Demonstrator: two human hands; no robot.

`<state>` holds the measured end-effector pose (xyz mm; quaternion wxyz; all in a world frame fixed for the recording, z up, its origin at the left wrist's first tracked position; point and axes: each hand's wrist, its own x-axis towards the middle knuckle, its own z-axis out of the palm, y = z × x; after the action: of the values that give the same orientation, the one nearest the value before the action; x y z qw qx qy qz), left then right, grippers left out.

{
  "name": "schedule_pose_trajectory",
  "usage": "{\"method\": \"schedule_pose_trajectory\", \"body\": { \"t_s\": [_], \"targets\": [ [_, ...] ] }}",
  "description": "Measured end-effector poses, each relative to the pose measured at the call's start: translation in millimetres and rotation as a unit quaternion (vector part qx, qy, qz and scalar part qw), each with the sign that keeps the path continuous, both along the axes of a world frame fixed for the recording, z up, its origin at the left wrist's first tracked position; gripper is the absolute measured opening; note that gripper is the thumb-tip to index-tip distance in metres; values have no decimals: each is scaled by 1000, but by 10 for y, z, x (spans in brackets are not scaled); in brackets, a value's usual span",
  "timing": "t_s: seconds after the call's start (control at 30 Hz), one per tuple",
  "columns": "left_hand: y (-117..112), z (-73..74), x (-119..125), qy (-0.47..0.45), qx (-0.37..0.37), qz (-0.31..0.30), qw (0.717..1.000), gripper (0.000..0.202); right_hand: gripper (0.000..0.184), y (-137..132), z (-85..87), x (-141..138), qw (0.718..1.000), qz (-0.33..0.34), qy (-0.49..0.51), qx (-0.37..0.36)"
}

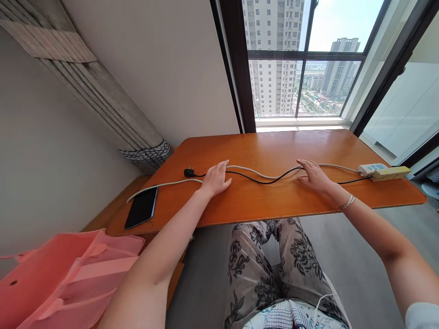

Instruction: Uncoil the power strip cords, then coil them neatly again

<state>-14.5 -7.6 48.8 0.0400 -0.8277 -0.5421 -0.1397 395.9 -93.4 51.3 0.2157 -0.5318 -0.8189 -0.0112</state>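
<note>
My left hand [216, 179] lies flat, palm down, on the orange wooden table [274, 205], its fingers stretched over a white cable [250, 171] and a black cable [264, 181]. My right hand [313, 176] also lies flat with fingers out, resting on the same two cables where they cross. The black cable ends in a black plug [189, 172] just left of my left hand. The white cable runs right to a white and yellow power strip [384, 171] and left off the table edge. Neither hand grips anything.
A dark phone [141, 208] lies face up at the table's left end. A pink bag [65, 278] sits at the lower left. A window [302, 59] and a folded grey curtain [103, 100] stand behind the table. My patterned trousers [274, 265] are below the front edge.
</note>
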Motion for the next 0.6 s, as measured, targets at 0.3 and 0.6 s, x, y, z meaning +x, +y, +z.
{"method": "schedule_pose_trajectory", "body": {
  "t_s": [0.3,0.6],
  "targets": [
    [108,97,-59,82,-59,87,991,48,62,329,104,-1002,975,-1,-164,-152],
    [193,90,-594,-27,-142,89,985,32,31,534,572,-538,973,72,-30,-215]
  ]
}}
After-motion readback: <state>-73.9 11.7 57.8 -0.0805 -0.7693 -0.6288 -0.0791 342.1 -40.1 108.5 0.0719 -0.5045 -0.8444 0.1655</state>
